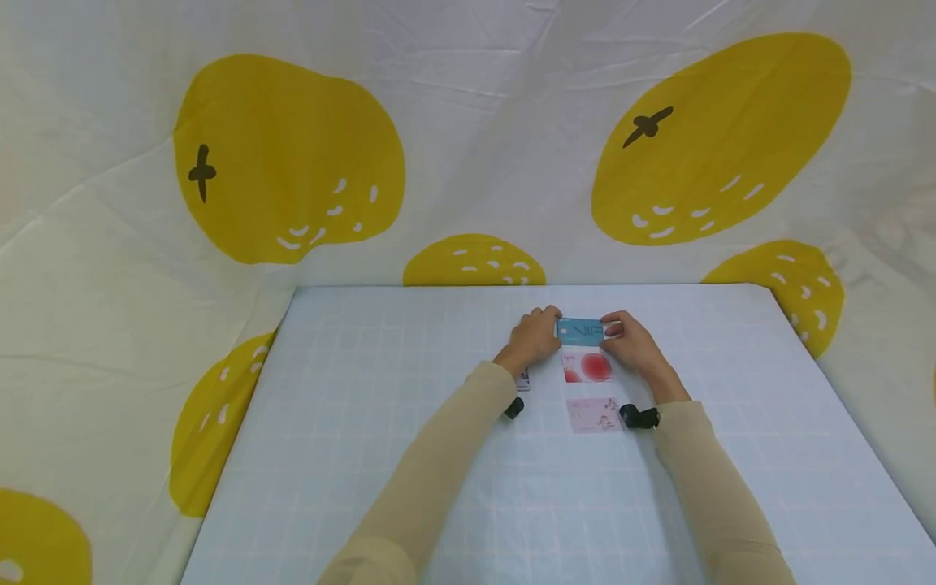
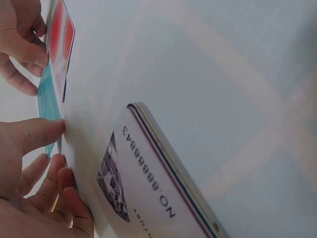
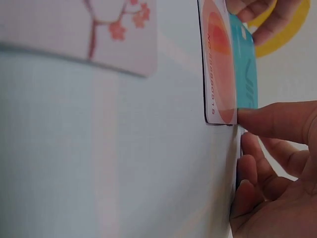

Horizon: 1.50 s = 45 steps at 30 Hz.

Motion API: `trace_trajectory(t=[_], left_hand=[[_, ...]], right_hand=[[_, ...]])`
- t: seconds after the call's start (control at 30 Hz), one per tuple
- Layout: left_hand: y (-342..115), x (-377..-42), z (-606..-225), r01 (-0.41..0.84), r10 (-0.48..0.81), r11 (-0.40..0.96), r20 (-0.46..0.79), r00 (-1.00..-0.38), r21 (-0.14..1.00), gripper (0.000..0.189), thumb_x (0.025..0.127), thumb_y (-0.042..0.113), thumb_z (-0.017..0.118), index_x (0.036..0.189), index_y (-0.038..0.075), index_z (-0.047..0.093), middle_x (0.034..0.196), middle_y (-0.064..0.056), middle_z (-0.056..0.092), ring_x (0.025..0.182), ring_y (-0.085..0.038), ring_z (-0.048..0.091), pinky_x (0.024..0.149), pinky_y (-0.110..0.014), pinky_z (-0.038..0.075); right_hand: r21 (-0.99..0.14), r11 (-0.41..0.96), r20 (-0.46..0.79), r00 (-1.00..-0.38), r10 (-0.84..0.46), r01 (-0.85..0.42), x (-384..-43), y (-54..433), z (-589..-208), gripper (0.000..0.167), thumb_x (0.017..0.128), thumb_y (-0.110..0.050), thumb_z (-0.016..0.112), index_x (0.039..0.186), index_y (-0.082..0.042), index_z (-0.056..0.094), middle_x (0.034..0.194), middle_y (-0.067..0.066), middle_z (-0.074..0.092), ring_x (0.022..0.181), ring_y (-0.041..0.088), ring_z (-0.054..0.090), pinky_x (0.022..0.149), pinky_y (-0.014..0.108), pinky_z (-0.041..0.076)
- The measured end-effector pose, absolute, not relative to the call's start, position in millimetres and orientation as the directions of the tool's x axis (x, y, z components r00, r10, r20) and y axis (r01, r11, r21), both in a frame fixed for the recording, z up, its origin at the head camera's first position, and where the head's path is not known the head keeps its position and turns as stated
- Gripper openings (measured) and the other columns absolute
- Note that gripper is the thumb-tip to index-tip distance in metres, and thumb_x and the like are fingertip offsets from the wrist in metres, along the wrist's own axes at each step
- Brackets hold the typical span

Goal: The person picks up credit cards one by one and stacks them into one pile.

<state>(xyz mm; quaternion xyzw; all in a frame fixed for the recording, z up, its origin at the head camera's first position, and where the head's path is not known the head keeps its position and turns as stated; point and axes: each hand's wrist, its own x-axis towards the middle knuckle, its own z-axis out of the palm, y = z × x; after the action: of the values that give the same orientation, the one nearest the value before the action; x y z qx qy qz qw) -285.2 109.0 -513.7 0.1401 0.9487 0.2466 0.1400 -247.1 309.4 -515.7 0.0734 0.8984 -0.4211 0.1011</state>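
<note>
A teal card (image 1: 581,331) marked VIP lies between both hands near the back of the table. My left hand (image 1: 536,335) pinches its left end, thumb at the near corner and fingers at the far one. At the other end my right hand (image 1: 634,344) grips it the same way. Just below it lies a white card with red circles (image 1: 587,367), its edge right against the teal one. In the left wrist view, a stack of cards (image 2: 143,183) with a diamond picture on top sits beside the left hand, mostly hidden by the wrist from above.
A pink card with blossoms (image 1: 594,414) lies nearer me, below the red-circle card. Black wrist cameras (image 1: 639,417) sit by each sleeve. The table (image 1: 380,390) wears a pale checked cloth, and a curtain with yellow fruit (image 1: 292,154) hangs behind its back edge.
</note>
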Motion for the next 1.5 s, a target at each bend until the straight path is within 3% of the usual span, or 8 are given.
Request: trace_trajectory(t=[0.33,0.6,0.97,1.2,1.5], left_hand=[[109,-283,-515,0.177,0.344,0.792,-0.188,-0.920,0.584,0.046,0.096,0.021,0.067,0.139,0.013,0.052,0.112,0.002,0.062,0.100,-0.013,0.054,0.096,-0.031,0.048],[101,-282,-515,0.078,0.333,0.653,-0.194,-0.923,0.754,0.040,0.095,0.016,0.067,0.132,0.005,0.059,0.116,-0.003,0.062,0.102,-0.016,0.055,0.096,-0.030,0.049],[76,-277,-510,0.027,0.343,0.470,-0.155,-0.926,0.882,0.044,0.091,0.015,0.070,0.133,0.007,0.062,0.111,0.002,0.067,0.097,-0.012,0.060,0.090,-0.029,0.050],[49,-271,-510,-0.015,0.328,0.416,-0.165,-0.930,0.909,0.045,0.091,0.020,0.072,0.134,0.012,0.062,0.110,0.006,0.065,0.096,-0.010,0.061,0.091,-0.031,0.050],[11,-262,-507,0.048,0.355,0.414,-0.113,-0.928,0.909,0.046,0.092,0.022,0.072,0.134,0.008,0.061,0.114,-0.001,0.068,0.104,-0.015,0.066,0.088,-0.030,0.052]], right_hand=[[-0.758,0.622,-0.196,-0.978,0.068,0.195,-244,308,-519,0.045,0.097,-0.006,0.058,0.140,0.001,0.047,0.128,0.027,0.053,0.116,0.043,0.051,0.101,0.055,0.043],[-0.782,0.597,-0.156,-0.983,0.092,0.180,-245,308,-519,0.042,0.100,-0.008,0.054,0.140,0.004,0.049,0.130,0.028,0.055,0.118,0.041,0.053,0.100,0.052,0.043],[-0.809,0.577,-0.077,-0.993,0.084,0.112,-237,294,-498,0.038,0.101,-0.007,0.053,0.136,0.007,0.052,0.124,0.028,0.058,0.113,0.042,0.056,0.099,0.050,0.046],[-0.848,0.520,-0.111,-0.994,0.017,0.103,-233,277,-493,0.039,0.103,-0.014,0.053,0.138,0.002,0.052,0.126,0.025,0.057,0.112,0.039,0.058,0.096,0.047,0.048],[-0.873,0.466,-0.160,-0.987,0.001,0.142,-222,249,-496,0.042,0.103,-0.022,0.054,0.141,-0.004,0.052,0.128,0.019,0.055,0.109,0.036,0.060,0.090,0.035,0.052]])
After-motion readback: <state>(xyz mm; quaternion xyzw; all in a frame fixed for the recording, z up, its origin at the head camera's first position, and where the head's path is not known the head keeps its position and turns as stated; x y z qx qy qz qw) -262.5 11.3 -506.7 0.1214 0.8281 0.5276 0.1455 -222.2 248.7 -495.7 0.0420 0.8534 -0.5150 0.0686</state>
